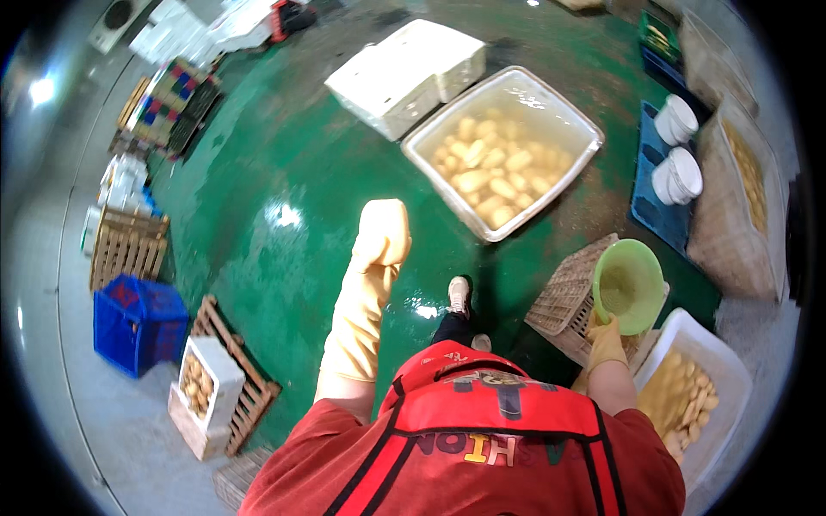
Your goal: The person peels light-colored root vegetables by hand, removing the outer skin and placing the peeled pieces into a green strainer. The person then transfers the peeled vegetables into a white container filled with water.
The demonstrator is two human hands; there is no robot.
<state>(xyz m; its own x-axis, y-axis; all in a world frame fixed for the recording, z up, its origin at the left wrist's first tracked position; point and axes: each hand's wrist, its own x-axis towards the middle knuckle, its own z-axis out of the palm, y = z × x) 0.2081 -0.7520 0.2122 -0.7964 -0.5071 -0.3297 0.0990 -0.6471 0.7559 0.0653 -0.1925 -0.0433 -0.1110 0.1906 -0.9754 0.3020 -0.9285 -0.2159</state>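
My right hand (606, 345), in a yellow rubber glove, grips the rim of a light green plastic basin (642, 271). The basin is tilted, and a little cloudy liquid shows inside. Beneath it stands a beige plastic crate (568, 290). Close by my right arm, a white tub (735, 374) holds pale, potato-like tubers (694, 393) in yellowish water. My left hand (385, 232), gloved likewise, is stretched forward over the wet green floor with its fingers curled in. Nothing shows in it.
Ahead is a white tub (445, 197) of tubers in cloudy water, beside white foam boxes (400, 71). White buckets (676, 177) stand on a blue pallet (652, 209) at right, near large bins (729, 213). Leftward are a blue crate (139, 322), wooden pallets (248, 393) and a foam box (222, 367) of tubers.
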